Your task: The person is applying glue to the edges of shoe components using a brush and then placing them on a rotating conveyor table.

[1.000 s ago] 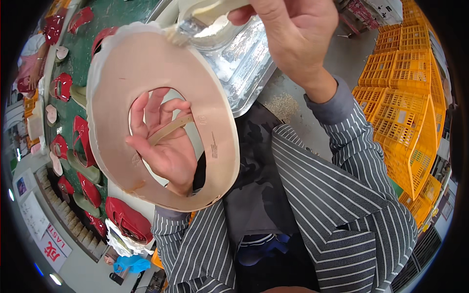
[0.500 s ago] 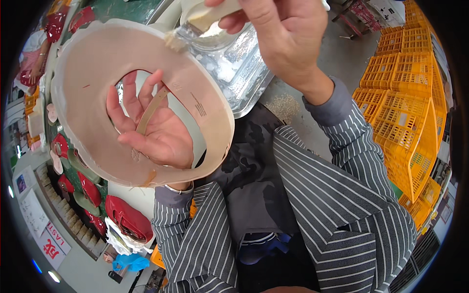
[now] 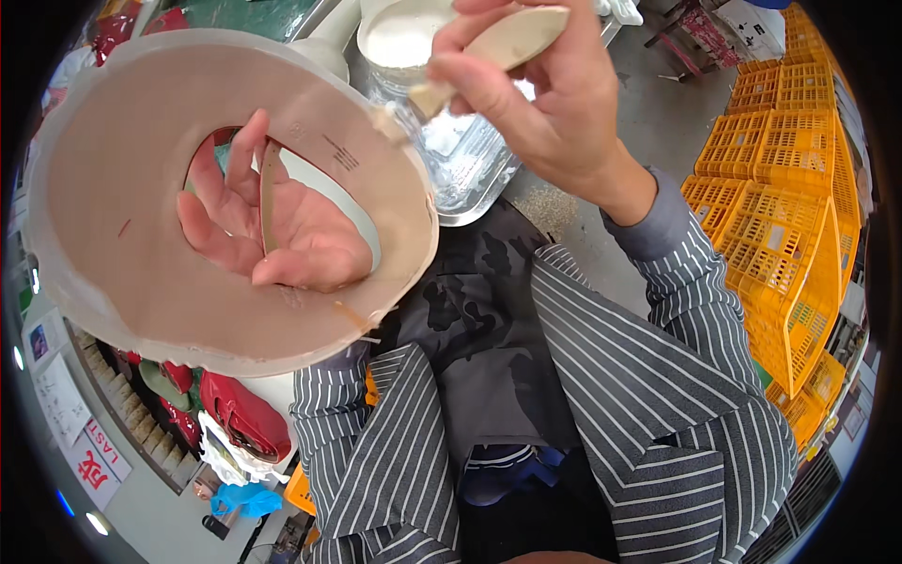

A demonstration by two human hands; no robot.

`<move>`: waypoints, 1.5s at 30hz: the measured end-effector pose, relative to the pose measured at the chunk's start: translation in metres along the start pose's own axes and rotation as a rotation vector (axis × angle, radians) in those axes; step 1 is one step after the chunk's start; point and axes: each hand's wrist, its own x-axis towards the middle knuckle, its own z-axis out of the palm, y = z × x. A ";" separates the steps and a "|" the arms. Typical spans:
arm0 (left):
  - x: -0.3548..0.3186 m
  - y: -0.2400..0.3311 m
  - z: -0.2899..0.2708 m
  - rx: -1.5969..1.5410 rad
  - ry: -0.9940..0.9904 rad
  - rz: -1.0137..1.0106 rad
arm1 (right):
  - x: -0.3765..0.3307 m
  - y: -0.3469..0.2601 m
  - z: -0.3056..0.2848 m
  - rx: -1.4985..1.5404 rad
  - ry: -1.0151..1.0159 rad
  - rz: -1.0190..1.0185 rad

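My left hand point(image 3: 315, 230) shows through the opening of a beige-lined shoe upper point(image 3: 103, 188), its lining side facing me. The fingers curl around the edge of the opening, and a thin strap point(image 3: 268, 193) crosses in front of the palm. Pinched in my right hand point(image 3: 554, 122) is a brush point(image 3: 517, 39) with a pale, flat wooden handle. Its bristles, blurred, meet or hover just over the upper's right rim; contact is unclear. Beyond, a bowl point(image 3: 399, 42) of whitish paste stands on a smeared metal tray point(image 3: 479, 202).
Yellow plastic crates point(image 3: 770, 226) are stacked on the right. Red shoes point(image 3: 244, 414) lie on the bench to the left, beside crumpled white material point(image 3: 230, 461) and a blue plastic bag point(image 3: 246, 500). Pale crumbs point(image 3: 550, 209) are scattered on the floor beyond the tray.
The shoe upper has moved left and tilted, now covering more of the bench. The brush has shifted right and down along its rim, with my right hand turned, exposing more of the bowl.
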 end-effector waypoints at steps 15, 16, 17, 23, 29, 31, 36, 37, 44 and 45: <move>0.041 -0.045 -0.018 0.475 0.161 0.945 | 0.012 -0.031 -0.017 0.704 -0.134 0.437; 0.042 -0.044 -0.023 0.488 0.142 0.960 | 0.016 -0.039 -0.019 0.828 -0.064 0.544; 0.042 -0.044 -0.025 0.502 0.124 0.976 | 0.017 -0.042 -0.019 0.951 0.006 0.652; 0.046 -0.043 -0.026 0.539 0.110 0.953 | -0.010 -0.026 -0.004 0.982 -0.016 0.468; 0.050 -0.046 -0.016 0.373 0.238 1.040 | -0.014 -0.005 0.004 0.843 -0.044 0.520; 0.047 -0.046 -0.015 0.397 0.240 1.006 | -0.011 -0.005 0.010 0.800 -0.044 0.554; 0.043 -0.032 -0.006 0.453 0.195 0.897 | -0.009 0.005 0.020 0.556 0.002 0.374; 0.039 -0.030 -0.003 0.415 0.199 0.824 | -0.009 0.007 0.022 0.558 0.001 0.371; 0.028 -0.010 0.009 0.355 0.259 0.549 | -0.008 0.030 0.038 0.564 0.109 0.048; 0.026 -0.007 0.002 0.362 0.264 0.554 | -0.007 0.034 0.041 0.609 0.144 -0.050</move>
